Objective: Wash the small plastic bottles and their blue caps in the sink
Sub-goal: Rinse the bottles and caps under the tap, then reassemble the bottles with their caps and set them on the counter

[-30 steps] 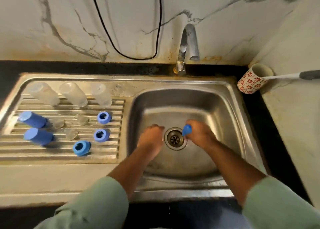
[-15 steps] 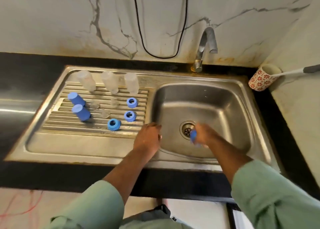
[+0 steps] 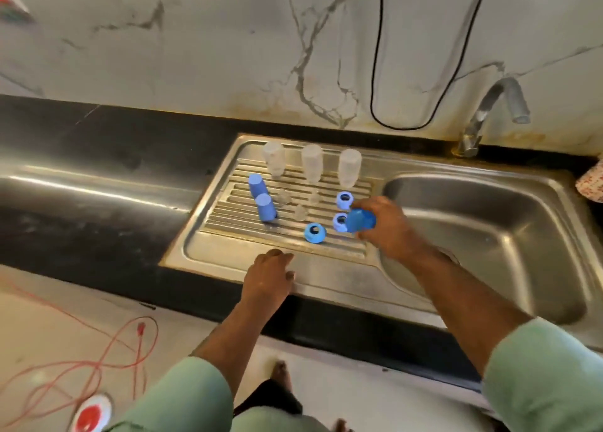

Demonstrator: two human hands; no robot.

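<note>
Your right hand (image 3: 383, 227) is over the right edge of the drainboard (image 3: 228, 236), and its fingers are curled around a blue cap (image 3: 359, 221). Your left hand (image 3: 270, 276) rests on the front rim of the sink (image 3: 489, 236), at 7 o'clock from the right hand, fingers relaxed and holding nothing.

Directly at 9 o'clock of the held cap, almost touching it, lies a blue ring cap (image 3: 340, 222). A second ring (image 3: 344, 200) lies at 11 o'clock, and a third ring (image 3: 315, 232) at 8 o'clock, so this side is crowded. Further to 9 o'clock two tall blue caps (image 3: 261, 200) stand near each other. Between them and the rings lie some small clear pieces (image 3: 298, 213); I cannot tell what they are.

At 12 o'clock of the drainboard three clear plastic bottles (image 3: 311, 162) stand in a row. The tap (image 3: 489, 112) is at 2 o'clock on the dark bench (image 3: 98, 170). A black cable (image 3: 375, 72) hangs on the wall, and a red cable (image 3: 98, 366) lies on the floor at 7 o'clock.
</note>
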